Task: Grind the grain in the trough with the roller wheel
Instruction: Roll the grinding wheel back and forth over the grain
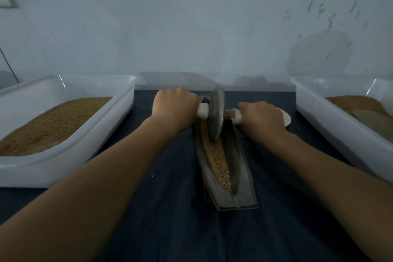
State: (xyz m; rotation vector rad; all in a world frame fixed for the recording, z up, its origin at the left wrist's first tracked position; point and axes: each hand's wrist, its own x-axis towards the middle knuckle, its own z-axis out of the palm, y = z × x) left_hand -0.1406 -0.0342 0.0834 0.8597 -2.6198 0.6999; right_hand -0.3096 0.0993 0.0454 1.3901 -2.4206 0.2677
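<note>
One narrow strip of seemingly coarse grain [215, 156]

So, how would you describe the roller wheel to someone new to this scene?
Between the left white tub and the right white tub, a dark trough lies on the blue cloth. The roller wheel stands on edge toward its far end, in the grain, with the left hand and right hand gripping its white handles. It is the only upright metal disc.
</note>
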